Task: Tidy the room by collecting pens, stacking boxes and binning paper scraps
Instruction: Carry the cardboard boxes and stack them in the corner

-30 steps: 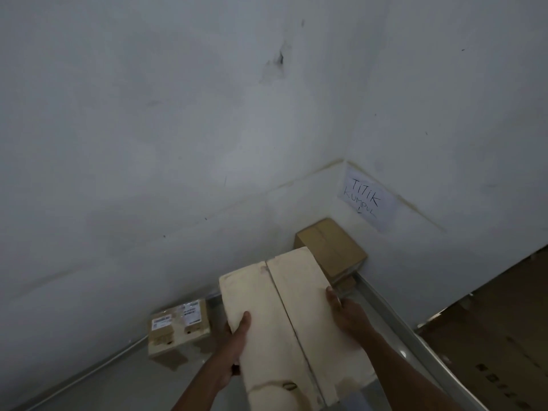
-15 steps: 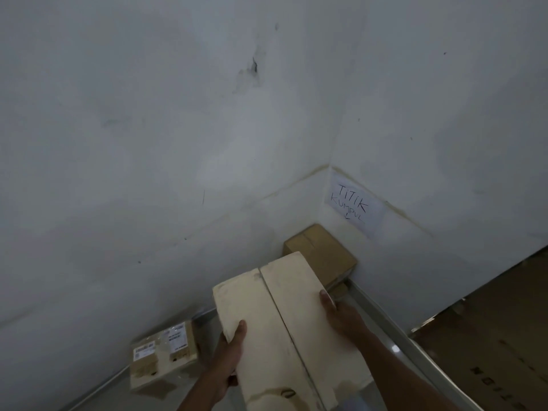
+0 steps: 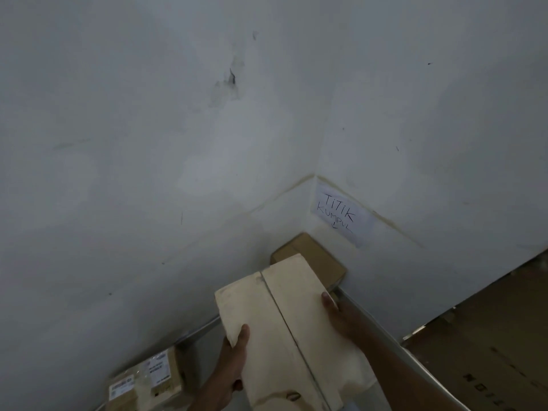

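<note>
Dim, flat light, soft focus, wide-angle bending at edges

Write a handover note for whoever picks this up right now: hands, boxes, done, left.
Left hand and right hand grip opposite sides of the pale cream cardboard box, held in the air.
Brown cardboard box sits in the wall corner under the handwritten paper sign.
Labelled tan cardboard box lies on the floor by the left wall, apart.
Done: nothing stacked yet.
Left: probably set the cream box on the corner box, then the labelled one. No pens, scraps or bin in view.
</note>
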